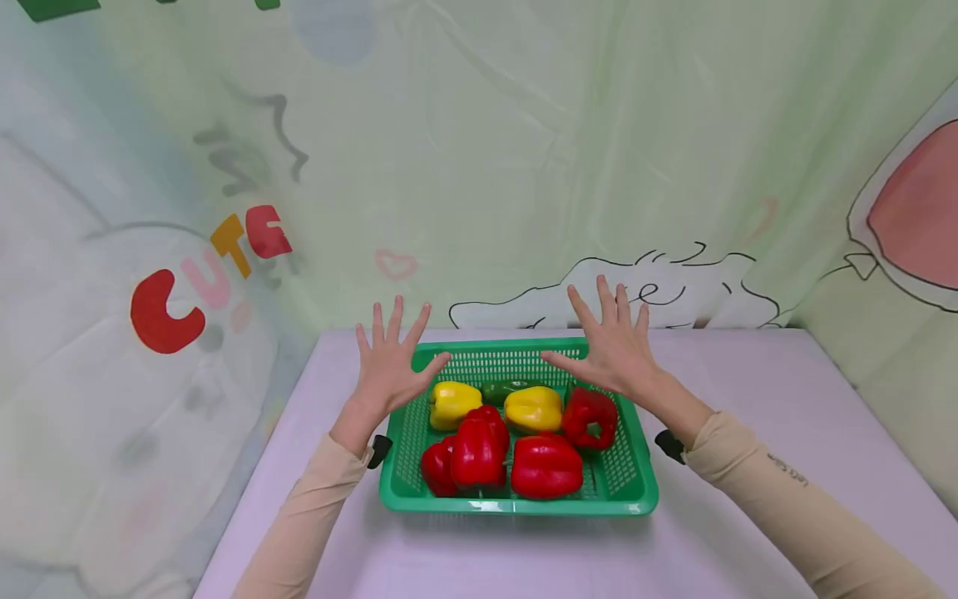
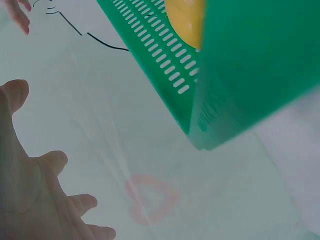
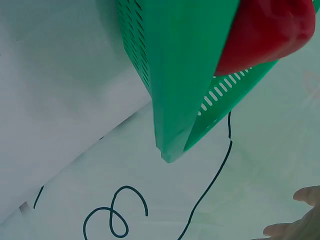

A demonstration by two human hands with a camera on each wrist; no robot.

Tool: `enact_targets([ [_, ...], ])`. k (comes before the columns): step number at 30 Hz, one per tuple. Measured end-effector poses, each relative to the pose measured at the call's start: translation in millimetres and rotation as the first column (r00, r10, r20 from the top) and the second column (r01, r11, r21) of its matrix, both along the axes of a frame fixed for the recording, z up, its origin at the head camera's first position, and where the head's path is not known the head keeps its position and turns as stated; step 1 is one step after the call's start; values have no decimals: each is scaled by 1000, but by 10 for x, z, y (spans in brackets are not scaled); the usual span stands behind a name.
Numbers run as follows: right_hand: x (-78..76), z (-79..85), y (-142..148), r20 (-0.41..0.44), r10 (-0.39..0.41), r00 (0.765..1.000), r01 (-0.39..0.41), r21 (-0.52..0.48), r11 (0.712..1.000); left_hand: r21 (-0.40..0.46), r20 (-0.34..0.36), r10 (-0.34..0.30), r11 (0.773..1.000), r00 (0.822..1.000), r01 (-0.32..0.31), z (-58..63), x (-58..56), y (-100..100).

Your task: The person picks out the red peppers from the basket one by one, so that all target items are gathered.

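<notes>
A green plastic basket (image 1: 520, 506) stands on the table with bell peppers inside. Two yellow bell peppers (image 1: 533, 409) lie toward its back, and several red bell peppers (image 1: 547, 467) fill the front and right side. Behind the yellow ones shows a dark green vegetable (image 1: 509, 389), partly hidden. My left hand (image 1: 391, 366), fingers spread and holding nothing, hovers over the basket's back left corner. Over the back right corner, my right hand (image 1: 615, 348) is likewise spread wide with nothing in it. Both wrist views show the basket's corner beside the splayed fingers.
The table (image 1: 748, 416) has a pale lilac cover. Right behind it hangs a light green curtain (image 1: 509, 166) printed with cartoon drawings and letters. A black band (image 1: 380, 451) sits at the left wrist, another (image 1: 669, 446) at the right.
</notes>
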State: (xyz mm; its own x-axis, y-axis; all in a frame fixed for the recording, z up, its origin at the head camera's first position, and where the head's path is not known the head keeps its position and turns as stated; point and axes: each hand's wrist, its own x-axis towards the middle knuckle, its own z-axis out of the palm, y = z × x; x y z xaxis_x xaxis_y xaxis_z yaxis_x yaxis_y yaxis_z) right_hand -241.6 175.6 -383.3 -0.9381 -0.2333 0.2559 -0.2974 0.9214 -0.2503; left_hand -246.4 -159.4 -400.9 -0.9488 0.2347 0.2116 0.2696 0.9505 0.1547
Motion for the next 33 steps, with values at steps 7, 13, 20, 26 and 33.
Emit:
enact_targets([
  [7,-12,-21,5,26,8,1000,-8,7,1000,31,-6,2,1000,1000,-2,-40,-10,-97],
  [13,-7,-54,2,42,22,999,-23,7,1000,58,7,3,998,1000,-3,-170,14,-174],
  [20,12,-140,22,63,37,997,-38,15,999,91,84,11,996,996,-19,-405,133,-280],
  [26,39,-187,58,100,29,995,-30,9,1000,137,117,11,990,993,-27,-563,227,-352],
  [33,65,-239,135,164,22,986,-21,-4,1000,199,150,6,979,989,-36,-683,319,-401],
])
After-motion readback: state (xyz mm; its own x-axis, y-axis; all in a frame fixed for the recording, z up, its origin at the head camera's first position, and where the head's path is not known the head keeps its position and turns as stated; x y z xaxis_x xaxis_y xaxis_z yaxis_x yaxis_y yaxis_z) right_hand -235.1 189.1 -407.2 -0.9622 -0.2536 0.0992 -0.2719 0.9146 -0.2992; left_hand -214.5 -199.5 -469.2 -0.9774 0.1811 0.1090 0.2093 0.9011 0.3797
